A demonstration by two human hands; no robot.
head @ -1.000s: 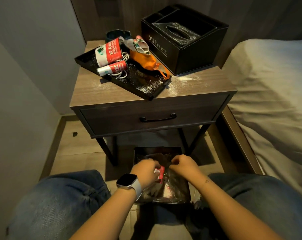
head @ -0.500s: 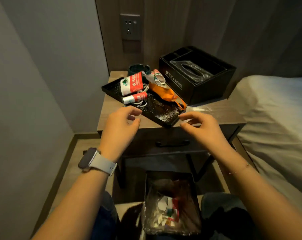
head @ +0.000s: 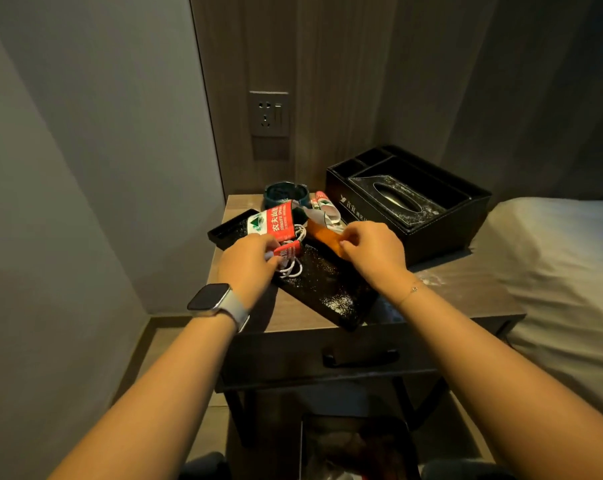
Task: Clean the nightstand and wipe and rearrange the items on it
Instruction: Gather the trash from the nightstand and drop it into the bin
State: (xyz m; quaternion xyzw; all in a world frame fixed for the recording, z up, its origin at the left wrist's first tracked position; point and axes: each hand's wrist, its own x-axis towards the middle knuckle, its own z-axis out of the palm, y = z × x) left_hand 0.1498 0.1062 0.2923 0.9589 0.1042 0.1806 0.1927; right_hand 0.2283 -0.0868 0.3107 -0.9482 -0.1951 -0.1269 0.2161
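Note:
On the wooden nightstand (head: 459, 299) lies a dusty black tray (head: 327, 289). The tray holds a crushed bottle with a red and white label (head: 272, 221), a small red label roll (head: 288, 251), a white cable (head: 293, 268) and an orange wrapper (head: 322, 233). My left hand (head: 248, 265) pinches the small red label roll by the cable. My right hand (head: 372, 251) closes its fingertips on the orange wrapper. A second labelled scrap (head: 324, 207) lies behind the wrapper.
A black tissue box organiser (head: 411, 199) stands at the back right, a dark ashtray (head: 286, 195) at the back. White dust covers the nightstand's right side. A bin with a plastic liner (head: 355, 448) sits below between my knees. The bed (head: 563, 271) is right, walls left.
Both hands rose from the bin on the floor, reached over the nightstand's front edge and closed on items in the tray. The view tilted up.

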